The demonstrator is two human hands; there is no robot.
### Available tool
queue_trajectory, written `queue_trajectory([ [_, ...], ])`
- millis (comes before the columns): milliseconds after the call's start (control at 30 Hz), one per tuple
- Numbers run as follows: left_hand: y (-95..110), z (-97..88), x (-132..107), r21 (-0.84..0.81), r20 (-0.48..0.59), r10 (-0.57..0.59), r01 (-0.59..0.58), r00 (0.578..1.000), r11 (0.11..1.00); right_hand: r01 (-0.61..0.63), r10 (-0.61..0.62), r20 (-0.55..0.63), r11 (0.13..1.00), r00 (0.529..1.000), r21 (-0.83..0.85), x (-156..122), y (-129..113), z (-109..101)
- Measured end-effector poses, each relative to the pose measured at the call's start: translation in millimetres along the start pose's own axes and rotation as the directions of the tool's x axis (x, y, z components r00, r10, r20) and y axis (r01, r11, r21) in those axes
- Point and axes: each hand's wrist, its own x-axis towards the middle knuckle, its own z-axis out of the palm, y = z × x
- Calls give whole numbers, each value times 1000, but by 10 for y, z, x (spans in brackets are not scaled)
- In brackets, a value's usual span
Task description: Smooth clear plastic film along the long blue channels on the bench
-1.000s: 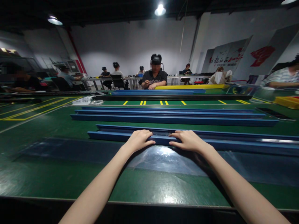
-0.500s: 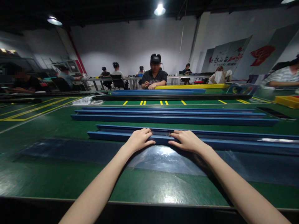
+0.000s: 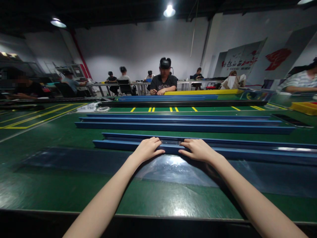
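Observation:
A long blue channel-shaped profile [image 3: 119, 144] lies across the green table in front of me. My left hand [image 3: 149, 147] curls over its near wall, thumb on the outer face and fingers reaching inside. A short gap to the right, my right hand [image 3: 196, 149] pinches the same wall in the same way. Some shiny material shows inside the channel between my fingertips, but I cannot make out what it is. Under my wrists a clear plastic sheet [image 3: 173, 170] lies flat along the near side of the profile.
Beyond it lie more blue profiles [image 3: 173, 127], with a black phone-like slab [image 3: 292, 121] at their right end. Farther back are a black profile [image 3: 185, 103], a yellow profile [image 3: 205, 92] and a yellow tray [image 3: 303, 107]. A co-worker [image 3: 163, 81] sits opposite.
Both hands stay at the same place on the blue profile; their fingers shift only very slightly.

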Motion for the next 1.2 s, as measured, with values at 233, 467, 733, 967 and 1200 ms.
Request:
queue_trajectory([
  [233,3,5,1,18,9,-1,1,1000,1000,-4,4,4,1000,1000,-1,2,-3,-5],
  [467,0,14,3,21,1,1,-1,1000,1000,6,-6,0,1000,1000,-1,-1,2,1],
  [733,1,26,-2,23,-9,7,-7,1000,1000,16,-16,-2,1000,1000,13,5,11,12],
  [967,3,14,1,19,-12,6,-6,1000,1000,21,-21,3,999,1000,28,9,11,1],
  [1200,2,14,1,22,0,2,-2,1000,1000,20,-21,4,999,1000,32,4,12,9],
])
